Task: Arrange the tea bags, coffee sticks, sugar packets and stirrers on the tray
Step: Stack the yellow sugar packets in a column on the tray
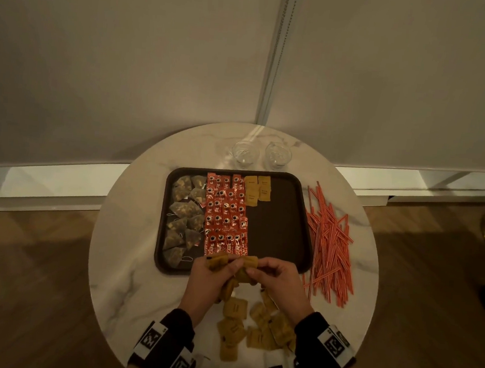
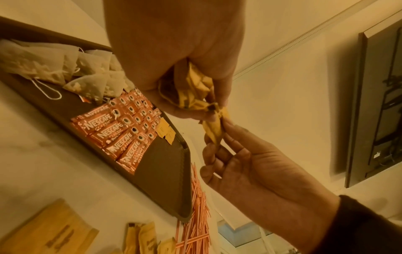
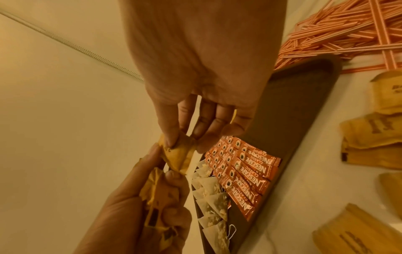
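Observation:
A dark brown tray holds tea bags at its left, red coffee sticks in the middle and a few tan sugar packets at the back. Red-striped stirrers lie heaped on the table right of the tray. Over the tray's near edge, my left hand grips a bunch of sugar packets. My right hand pinches one packet at the bunch's end. More sugar packets lie loose on the table between my wrists.
Two glass cups stand behind the tray on the round marble table. The tray's right half is bare. A wall rises just behind the table, and wooden floor surrounds it.

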### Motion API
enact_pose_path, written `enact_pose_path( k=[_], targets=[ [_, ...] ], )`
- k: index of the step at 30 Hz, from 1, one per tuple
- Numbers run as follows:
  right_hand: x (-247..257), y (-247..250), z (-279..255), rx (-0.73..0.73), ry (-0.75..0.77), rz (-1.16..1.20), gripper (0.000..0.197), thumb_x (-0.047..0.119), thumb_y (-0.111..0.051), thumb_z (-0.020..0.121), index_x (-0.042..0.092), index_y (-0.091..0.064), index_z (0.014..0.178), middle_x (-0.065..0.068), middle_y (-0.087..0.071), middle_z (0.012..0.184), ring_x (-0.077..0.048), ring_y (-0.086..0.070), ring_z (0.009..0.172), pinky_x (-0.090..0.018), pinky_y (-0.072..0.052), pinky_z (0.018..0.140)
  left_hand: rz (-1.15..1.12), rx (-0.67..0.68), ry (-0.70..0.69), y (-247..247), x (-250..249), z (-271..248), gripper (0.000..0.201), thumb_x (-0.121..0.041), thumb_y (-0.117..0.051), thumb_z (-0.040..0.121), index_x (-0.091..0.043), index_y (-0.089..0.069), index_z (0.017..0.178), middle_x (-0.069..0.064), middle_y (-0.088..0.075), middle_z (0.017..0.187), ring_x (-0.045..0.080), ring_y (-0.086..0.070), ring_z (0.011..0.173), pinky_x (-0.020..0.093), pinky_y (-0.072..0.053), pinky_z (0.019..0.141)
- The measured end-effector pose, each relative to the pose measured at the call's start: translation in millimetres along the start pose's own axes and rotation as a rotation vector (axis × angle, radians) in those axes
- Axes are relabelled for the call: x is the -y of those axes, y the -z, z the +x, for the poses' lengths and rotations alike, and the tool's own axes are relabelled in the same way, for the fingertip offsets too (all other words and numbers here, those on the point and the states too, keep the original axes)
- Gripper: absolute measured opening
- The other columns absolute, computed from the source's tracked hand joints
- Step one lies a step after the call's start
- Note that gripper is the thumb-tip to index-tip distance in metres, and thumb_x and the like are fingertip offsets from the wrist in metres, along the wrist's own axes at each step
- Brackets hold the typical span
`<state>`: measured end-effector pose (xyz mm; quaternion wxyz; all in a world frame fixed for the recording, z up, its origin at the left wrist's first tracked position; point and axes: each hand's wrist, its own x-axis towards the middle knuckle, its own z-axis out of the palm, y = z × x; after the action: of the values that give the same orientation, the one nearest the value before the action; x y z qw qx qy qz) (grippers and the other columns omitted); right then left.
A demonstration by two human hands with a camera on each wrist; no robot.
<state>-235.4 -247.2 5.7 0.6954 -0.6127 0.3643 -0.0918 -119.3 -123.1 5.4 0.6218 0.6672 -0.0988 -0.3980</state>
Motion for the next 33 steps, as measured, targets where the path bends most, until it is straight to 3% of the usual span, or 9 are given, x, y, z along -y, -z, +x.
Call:
enact_pose_path(
  k=[4,9,14,18,22,25,27,33],
  targets=[
    [-9.6,4.3,7.2,-0.022,-0.054,0.017,0.013,0.006,-0.076,0.082,0.001,-0.075,0.094,-0.012,-0.075,0.083,-0.013,-0.066,0.066,-0.017,-0.048,0.059,-0.027,-0.021,0.04,-4.7,5.0,7.5,0.01,-0.015,-0.067,0.091,-0.015,-0.075,0.095,-0.001,-0.077,0.089,0.01,-0.072,0.084,0.017,-0.054,0.065],
    [-27.3,18.1,22.6,-0.058,-0.147,-0.044,0.011,0.009,-0.076,0.082,0.007,-0.076,0.093,-0.009,-0.075,0.083,-0.013,-0.067,0.069,-0.02,-0.053,0.065,-0.056,0.011,0.174,-6.9,20.4,25.5,0.016,-0.018,-0.063,0.094,-0.013,-0.071,0.106,0.004,-0.075,0.099,0.015,-0.072,0.09,0.021,-0.055,0.071],
    [-38.9,47.6,73.5,-0.214,-0.203,-0.138,0.013,0.014,-0.076,0.084,0.009,-0.074,0.096,-0.007,-0.074,0.095,-0.016,-0.069,0.088,-0.016,-0.05,0.068,-0.152,-0.038,0.38,-4.7,38.7,38.2,0.018,-0.018,-0.046,0.103,-0.009,-0.062,0.106,0.014,-0.068,0.093,0.019,-0.065,0.062,0.027,-0.051,0.052],
    [-36.0,63.1,137.9,-0.292,-0.2,-0.233,0.016,0.021,-0.076,0.085,0.016,-0.072,0.099,0.001,-0.069,0.1,-0.016,-0.064,0.095,-0.023,-0.047,0.079,-0.123,-0.034,0.47,0.1,55.2,43.9,0.034,-0.029,-0.041,0.106,-0.004,-0.064,0.109,0.016,-0.071,0.092,0.02,-0.063,0.056,0.03,-0.048,0.049],
    [-35.8,67.8,194.2,-0.317,-0.179,-0.355,0.022,0.023,-0.075,0.086,0.013,-0.073,0.105,-0.001,-0.068,0.104,-0.013,-0.061,0.095,-0.023,-0.046,0.079,-0.132,-0.01,0.499,1.9,60.8,46.6,0.032,-0.025,-0.04,0.106,-0.001,-0.062,0.109,0.016,-0.069,0.085,0.019,-0.056,0.048,0.027,-0.041,0.04],
    [-39.4,68.6,223.0,-0.334,-0.179,-0.409,0.02,0.022,-0.076,0.085,0.013,-0.074,0.103,-0.005,-0.071,0.106,-0.017,-0.064,0.098,-0.032,-0.052,0.091,-0.124,-0.003,0.482,1.5,65.6,50.2,0.031,-0.021,-0.039,0.106,0.001,-0.06,0.111,0.018,-0.069,0.085,0.02,-0.054,0.046,0.027,-0.039,0.038],
    [-38.5,68.4,236.0,-0.336,-0.175,-0.426,0.021,0.021,-0.076,0.085,0.012,-0.074,0.104,-0.006,-0.071,0.107,-0.018,-0.065,0.1,-0.031,-0.051,0.093,-0.141,-0.012,0.468,0.8,67.9,52.6,0.029,-0.019,-0.04,0.105,0.002,-0.06,0.112,0.02,-0.068,0.085,0.02,-0.054,0.045,0.026,-0.04,0.038],
    [-33.9,62.6,253.0,-0.323,-0.193,-0.476,0.016,0.019,-0.074,0.087,0.013,-0.073,0.102,-0.002,-0.07,0.105,-0.013,-0.063,0.096,-0.024,-0.049,0.082,-0.16,-0.017,0.463,-0.8,69.9,54.5,0.026,-0.011,-0.04,0.104,0.005,-0.06,0.109,0.018,-0.068,0.074,0.019,-0.052,0.043,0.025,-0.042,0.038]
  ],
)
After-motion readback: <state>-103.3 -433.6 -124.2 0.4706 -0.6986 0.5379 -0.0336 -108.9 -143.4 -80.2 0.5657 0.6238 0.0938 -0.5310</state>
